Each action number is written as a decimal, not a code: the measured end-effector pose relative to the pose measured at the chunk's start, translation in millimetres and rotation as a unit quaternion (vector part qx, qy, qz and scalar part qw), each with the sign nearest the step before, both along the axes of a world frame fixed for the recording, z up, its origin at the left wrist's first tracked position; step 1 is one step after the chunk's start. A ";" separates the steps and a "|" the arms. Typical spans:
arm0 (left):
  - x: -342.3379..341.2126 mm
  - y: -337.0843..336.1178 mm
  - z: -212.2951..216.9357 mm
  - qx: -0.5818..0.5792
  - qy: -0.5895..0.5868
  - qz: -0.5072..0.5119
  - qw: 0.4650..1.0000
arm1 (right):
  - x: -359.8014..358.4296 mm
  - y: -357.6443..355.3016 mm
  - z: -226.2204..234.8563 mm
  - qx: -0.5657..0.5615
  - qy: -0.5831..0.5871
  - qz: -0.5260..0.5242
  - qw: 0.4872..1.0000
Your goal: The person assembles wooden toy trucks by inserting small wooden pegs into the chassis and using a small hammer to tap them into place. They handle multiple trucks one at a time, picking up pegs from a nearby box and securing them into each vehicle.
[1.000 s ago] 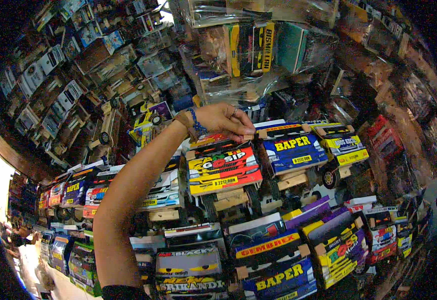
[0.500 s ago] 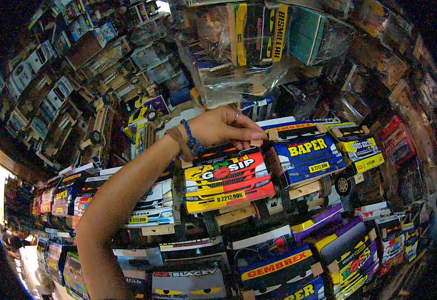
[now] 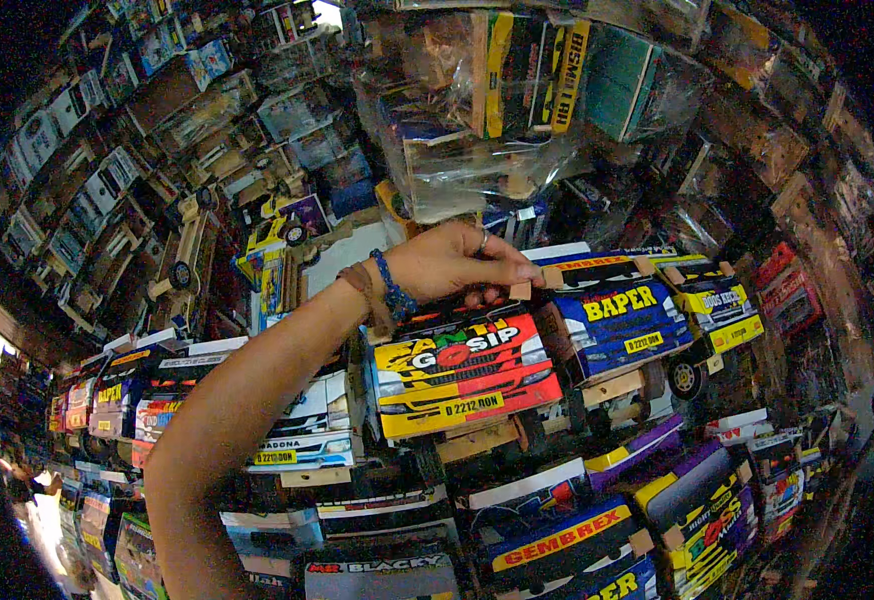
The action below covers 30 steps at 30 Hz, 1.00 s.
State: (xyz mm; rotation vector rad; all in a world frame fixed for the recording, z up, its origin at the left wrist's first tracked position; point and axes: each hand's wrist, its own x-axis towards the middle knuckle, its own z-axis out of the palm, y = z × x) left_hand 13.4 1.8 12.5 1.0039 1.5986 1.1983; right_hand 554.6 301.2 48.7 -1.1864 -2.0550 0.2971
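My left hand (image 3: pixel 457 265) reaches in over the top of a yellow-and-red toy truck (image 3: pixel 462 375), a bracelet and blue beads around its wrist. Its thumb and fingers are pressed together at the truck's upper right corner, beside a small wooden tab (image 3: pixel 522 291). The fingertips come up to another wooden tab (image 3: pixel 554 278) on the blue toy truck (image 3: pixel 622 320) to the right. Whatever lies between them is hidden. A smaller yellow-and-blue truck (image 3: pixel 717 300) stands further right. My right hand is out of the picture.
More toy trucks fill the row below, among them a grey one (image 3: pixel 382 578) and a purple-and-yellow one (image 3: pixel 702 515). Plastic-wrapped trucks (image 3: pixel 497 160) are stacked above. Wooden truck frames (image 3: pixel 192 250) stand at the left. Part of a person (image 3: pixel 32 485) shows at the far lower left.
The view has shifted slightly, so the trucks sit a little differently in it. My left hand keeps its pinched pose at the yellow-and-red truck's top corner.
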 end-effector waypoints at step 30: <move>-13.2 2.4 -23.7 -0.007 0.083 -0.076 0.994 | -305.1 -109.0 43.9 -0.093 -0.227 0.617 0.748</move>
